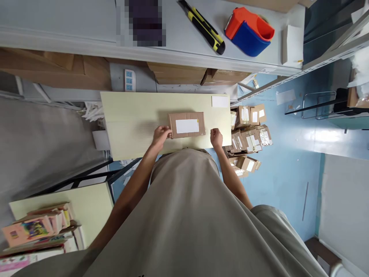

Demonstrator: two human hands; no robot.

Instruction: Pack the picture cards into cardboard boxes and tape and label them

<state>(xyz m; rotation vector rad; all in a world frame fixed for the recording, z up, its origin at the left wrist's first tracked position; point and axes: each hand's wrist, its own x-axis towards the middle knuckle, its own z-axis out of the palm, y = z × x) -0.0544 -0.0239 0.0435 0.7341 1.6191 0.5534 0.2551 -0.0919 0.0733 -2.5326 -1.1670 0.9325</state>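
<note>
1. Left hand (161,135): fingers curled onto the near left edge of the box (187,125), grasping it.
2. Right hand (216,137): fingers loosely clenched, nothing seen in them, just right of the box and apart from it.
3. Box: flat on the desk (129,119), between the two sets of fingers, white label (187,126) facing up.
4. Judgement: a one-sided hold could skew the box. Right fingers on the opposite edge, clear of the label, would keep it square and flat.
5. Beyond the right fingers: a white slip (220,101) at the far desk corner. To their right, a pile of parcels (249,134) on the floor.
6. Farthest from both hands: knife (203,27) and tape dispenser (248,32) on the shelf (72,23).
</note>
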